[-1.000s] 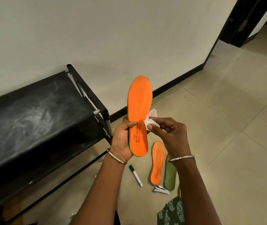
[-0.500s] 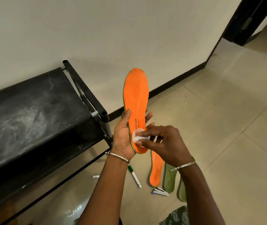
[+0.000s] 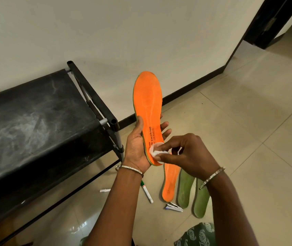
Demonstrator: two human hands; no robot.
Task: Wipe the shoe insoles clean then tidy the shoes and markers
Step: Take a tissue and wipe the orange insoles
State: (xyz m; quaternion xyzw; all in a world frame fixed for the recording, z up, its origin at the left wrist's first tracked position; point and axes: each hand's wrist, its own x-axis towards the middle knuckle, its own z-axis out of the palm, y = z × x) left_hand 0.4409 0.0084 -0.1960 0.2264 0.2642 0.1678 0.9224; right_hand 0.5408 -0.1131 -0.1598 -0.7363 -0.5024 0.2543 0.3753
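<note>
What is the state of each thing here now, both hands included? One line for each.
left hand: holds the raised orange insole near its heel.
raised orange insole: upright, printed side facing the camera.
right hand: pinches the white wipe.
white wipe: pressed on the raised insole's heel.
second orange insole: lies flat on the floor.
green insoles: lie on the floor beside it.
marker: lies on the floor.

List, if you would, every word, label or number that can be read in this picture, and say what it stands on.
"cushion": black print on the orange insole gripped by the left hand.
Smaller line beside it: too small to read.
Print before "cushion": partly covered by the white wipe in the right hand, unreadable.
Green-capped marker: print too blurred.
</note>
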